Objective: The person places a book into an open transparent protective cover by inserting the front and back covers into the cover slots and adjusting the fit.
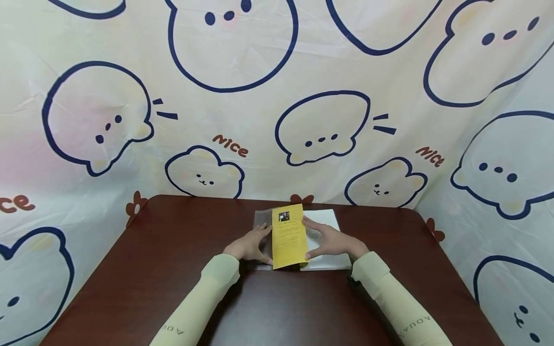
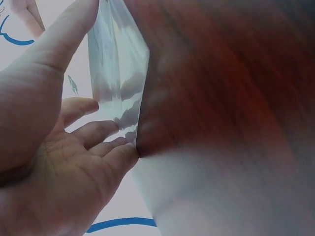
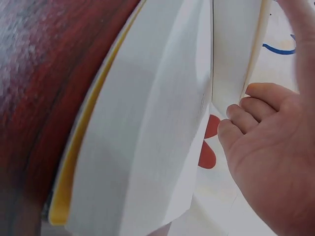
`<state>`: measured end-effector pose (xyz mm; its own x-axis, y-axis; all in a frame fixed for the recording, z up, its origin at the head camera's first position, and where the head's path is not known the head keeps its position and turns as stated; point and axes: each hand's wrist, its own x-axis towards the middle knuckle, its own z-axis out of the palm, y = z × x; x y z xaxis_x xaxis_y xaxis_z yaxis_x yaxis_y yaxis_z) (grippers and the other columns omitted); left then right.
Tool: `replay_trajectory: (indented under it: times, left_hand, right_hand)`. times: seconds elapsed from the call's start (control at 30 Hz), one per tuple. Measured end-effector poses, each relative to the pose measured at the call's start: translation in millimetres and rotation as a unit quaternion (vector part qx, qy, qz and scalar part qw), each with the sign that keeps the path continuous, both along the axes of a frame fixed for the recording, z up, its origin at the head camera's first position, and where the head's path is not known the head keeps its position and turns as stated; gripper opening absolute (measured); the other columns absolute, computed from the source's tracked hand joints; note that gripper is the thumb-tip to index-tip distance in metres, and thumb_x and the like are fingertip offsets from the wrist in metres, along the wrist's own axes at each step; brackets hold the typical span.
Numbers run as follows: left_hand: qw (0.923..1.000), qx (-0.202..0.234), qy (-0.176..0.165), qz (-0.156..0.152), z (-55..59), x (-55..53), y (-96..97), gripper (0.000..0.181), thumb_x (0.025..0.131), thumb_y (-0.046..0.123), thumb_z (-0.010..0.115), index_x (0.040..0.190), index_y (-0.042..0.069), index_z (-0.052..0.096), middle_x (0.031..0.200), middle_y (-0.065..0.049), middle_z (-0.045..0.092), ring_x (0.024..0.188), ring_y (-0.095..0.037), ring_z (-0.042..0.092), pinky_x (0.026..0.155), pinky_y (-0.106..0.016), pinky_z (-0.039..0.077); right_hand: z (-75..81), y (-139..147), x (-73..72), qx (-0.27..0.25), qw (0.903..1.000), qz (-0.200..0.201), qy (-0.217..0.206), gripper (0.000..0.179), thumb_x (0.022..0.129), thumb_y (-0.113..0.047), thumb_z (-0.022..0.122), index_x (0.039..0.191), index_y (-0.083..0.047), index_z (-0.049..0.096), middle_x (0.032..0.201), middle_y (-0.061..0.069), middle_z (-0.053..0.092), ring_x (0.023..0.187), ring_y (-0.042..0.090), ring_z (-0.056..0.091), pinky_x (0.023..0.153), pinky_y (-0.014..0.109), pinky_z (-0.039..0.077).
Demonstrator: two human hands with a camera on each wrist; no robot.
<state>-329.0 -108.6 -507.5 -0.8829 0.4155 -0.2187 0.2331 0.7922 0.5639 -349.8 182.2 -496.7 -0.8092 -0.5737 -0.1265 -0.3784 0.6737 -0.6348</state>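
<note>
A book lies opened near the far edge of the table, its white page (image 1: 331, 262) to the right. Its yellow flap (image 1: 289, 240), with a small photo and lines of print, stands up in the middle. My right hand (image 1: 333, 240) holds the flap's right edge, thumb low and fingers high. At the flap's left side my left hand (image 1: 248, 245) holds the clear plastic cover (image 2: 120, 64), its thumb by the flap's lower corner. In the right wrist view, the fingertips (image 3: 236, 113) meet a pale sheet's edge beside the white page (image 3: 142, 118).
The dark brown table (image 1: 173, 240) stretches around the book on both sides and toward me. Behind it hangs a pale curtain (image 1: 255, 115) printed with cartoon bears, which also runs down both sides of the table.
</note>
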Motion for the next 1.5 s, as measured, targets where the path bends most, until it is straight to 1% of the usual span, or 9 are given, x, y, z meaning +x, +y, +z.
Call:
replay_trajectory:
  times: [0.1, 0.27, 0.5, 0.7, 0.93, 1.03, 1.2, 1.37, 1.5]
  left_hand:
    - [1.0000, 0.000, 0.005, 0.003, 0.0, -0.6, -0.2, 0.112, 0.072, 0.035, 0.093, 0.161, 0.013, 0.029, 0.169, -0.013, 0.021, 0.157, -0.034, 0.015, 0.122, -0.055, 0.024]
    - [1.0000, -0.003, 0.006, 0.003, 0.2, -1.6, -1.2, 0.112, 0.073, 0.036, 0.093, 0.162, 0.013, 0.029, 0.169, -0.012, 0.021, 0.157, -0.033, 0.014, 0.123, -0.054, 0.023]
    - [1.0000, 0.004, 0.005, -0.007, -2.2, 0.0, -3.6, 0.110, 0.074, 0.034, 0.092, 0.161, 0.010, 0.029, 0.169, -0.014, 0.021, 0.156, -0.036, 0.014, 0.123, -0.055, 0.022]
    - [0.9998, 0.012, 0.007, -0.013, -2.9, 2.0, -4.5, 0.109, 0.076, 0.036, 0.091, 0.161, 0.008, 0.029, 0.169, -0.016, 0.020, 0.156, -0.039, 0.014, 0.122, -0.056, 0.023]
    - [0.9998, -0.016, 0.013, -0.006, -1.0, 2.2, -3.4, 0.108, 0.077, 0.040, 0.089, 0.161, 0.010, 0.029, 0.169, -0.016, 0.018, 0.156, -0.039, 0.012, 0.122, -0.058, 0.024]
    - [0.9997, -0.020, 0.012, -0.001, -1.0, 2.5, -2.3, 0.108, 0.077, 0.041, 0.089, 0.161, 0.010, 0.029, 0.169, -0.015, 0.017, 0.157, -0.037, 0.011, 0.122, -0.057, 0.023]
    - [0.9999, -0.007, 0.007, -0.003, -3.3, 2.7, -0.8, 0.109, 0.078, 0.040, 0.088, 0.161, 0.008, 0.026, 0.170, -0.012, 0.015, 0.157, -0.035, 0.011, 0.123, -0.056, 0.023]
    - [0.9999, -0.001, 0.010, -0.008, -4.1, -0.1, 0.4, 0.108, 0.080, 0.041, 0.087, 0.162, 0.007, 0.025, 0.170, -0.013, 0.016, 0.157, -0.037, 0.012, 0.123, -0.055, 0.022]
    - [0.9999, 0.001, 0.008, -0.014, -3.2, -1.0, 1.4, 0.108, 0.081, 0.043, 0.086, 0.162, 0.007, 0.024, 0.170, -0.014, 0.016, 0.157, -0.037, 0.013, 0.123, -0.055, 0.021]
  right_hand:
    - [-1.3, -2, -1.7, -0.010, 0.9999, 0.007, 0.005, 0.118, 0.071, -0.044, 0.092, 0.163, -0.016, 0.024, 0.171, -0.001, 0.013, 0.158, 0.025, 0.012, 0.123, 0.052, 0.023]
    - [-1.9, -8, -1.9, -0.019, 0.9998, -0.001, 0.003, 0.118, 0.070, -0.040, 0.093, 0.163, -0.015, 0.024, 0.171, -0.002, 0.013, 0.158, 0.023, 0.011, 0.124, 0.050, 0.021]
    - [-7.4, -14, 3.4, -0.027, 0.9996, -0.010, 0.002, 0.119, 0.068, -0.041, 0.092, 0.162, -0.015, 0.025, 0.171, -0.001, 0.012, 0.158, 0.024, 0.012, 0.124, 0.049, 0.022]
    - [-6.9, -17, 4.7, -0.024, 0.9996, -0.001, 0.013, 0.118, 0.069, -0.042, 0.092, 0.162, -0.013, 0.025, 0.171, 0.000, 0.012, 0.158, 0.024, 0.013, 0.124, 0.047, 0.023]
    - [-3.6, -22, 3.4, -0.023, 0.9996, 0.002, 0.014, 0.120, 0.069, -0.042, 0.092, 0.163, -0.014, 0.023, 0.171, -0.001, 0.010, 0.158, 0.023, 0.012, 0.123, 0.046, 0.024]
    - [-4.3, -24, 3.3, -0.025, 0.9996, 0.001, 0.012, 0.120, 0.068, -0.041, 0.092, 0.163, -0.014, 0.023, 0.171, -0.001, 0.010, 0.158, 0.024, 0.013, 0.123, 0.047, 0.025]
    - [-7.2, -27, 3.2, -0.028, 0.9995, 0.001, 0.016, 0.120, 0.068, -0.040, 0.093, 0.162, -0.013, 0.024, 0.171, -0.001, 0.010, 0.158, 0.023, 0.013, 0.123, 0.046, 0.024]
    - [-8.6, -33, 3.6, -0.028, 0.9993, 0.009, 0.022, 0.121, 0.068, -0.039, 0.093, 0.162, -0.010, 0.023, 0.171, 0.002, 0.010, 0.158, 0.022, 0.012, 0.124, 0.045, 0.023]
    - [-9.6, -36, 3.3, -0.017, 0.9994, 0.014, 0.025, 0.120, 0.070, -0.040, 0.092, 0.162, -0.007, 0.022, 0.171, 0.003, 0.009, 0.158, 0.021, 0.011, 0.125, 0.043, 0.022]
